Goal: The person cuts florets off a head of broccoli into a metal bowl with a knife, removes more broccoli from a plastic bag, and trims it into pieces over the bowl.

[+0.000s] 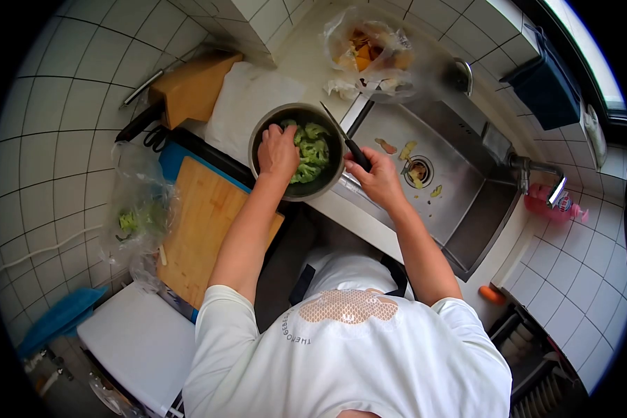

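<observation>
Over the bench [359,226], left fingers [274,132] are curling onto broccoli [315,150] in the bowl [312,192], probably steadying it, grip unclear, while right fingers [353,171] are clasping the knife [357,156], likely angling its blade clear.

This place was a kitchen. A metal sink [460,181] with a tap [536,167] was set in the counter [355,216], near walls of white tiles [568,261]. A wooden cutting board [212,230] and a bowl [312,191] with green broccoli [312,150] showed it too.
</observation>
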A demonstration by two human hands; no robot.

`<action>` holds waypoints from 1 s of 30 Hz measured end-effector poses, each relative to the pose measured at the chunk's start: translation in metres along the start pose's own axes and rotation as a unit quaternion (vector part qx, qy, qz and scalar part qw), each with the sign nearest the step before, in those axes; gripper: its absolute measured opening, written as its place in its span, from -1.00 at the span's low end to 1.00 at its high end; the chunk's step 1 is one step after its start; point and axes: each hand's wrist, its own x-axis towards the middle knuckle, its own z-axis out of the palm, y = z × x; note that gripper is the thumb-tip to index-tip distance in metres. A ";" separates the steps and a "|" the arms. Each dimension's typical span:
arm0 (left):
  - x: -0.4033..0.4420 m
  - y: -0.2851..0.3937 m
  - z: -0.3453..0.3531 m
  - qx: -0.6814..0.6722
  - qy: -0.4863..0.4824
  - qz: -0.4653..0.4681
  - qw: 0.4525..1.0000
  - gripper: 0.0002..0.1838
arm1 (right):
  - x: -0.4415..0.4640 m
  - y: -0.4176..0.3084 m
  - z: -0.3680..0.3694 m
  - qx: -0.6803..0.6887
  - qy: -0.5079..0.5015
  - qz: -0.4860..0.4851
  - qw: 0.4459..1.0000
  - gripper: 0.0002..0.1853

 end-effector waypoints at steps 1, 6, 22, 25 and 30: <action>0.002 -0.001 0.004 0.000 -0.001 0.001 1.000 -0.60 | -0.001 -0.003 -0.001 0.001 0.003 0.001 1.000 -0.82; 0.005 -0.011 0.012 -0.001 0.029 -0.033 0.999 -0.63 | -0.002 0.003 -0.006 -0.025 0.002 0.010 1.000 -0.82; -0.022 -0.017 -0.024 -0.729 0.002 -0.268 0.630 -0.79 | 0.009 -0.016 0.024 0.007 -0.011 -0.018 1.000 -0.79; -0.025 -0.010 -0.029 -0.730 -0.032 -0.254 0.634 -0.75 | 0.024 -0.021 0.039 0.021 -0.023 -0.040 0.999 -0.76; -0.028 -0.013 -0.019 -0.785 -0.032 -0.242 0.569 -0.71 | 0.027 -0.029 0.049 -0.008 -0.051 -0.048 0.998 -0.75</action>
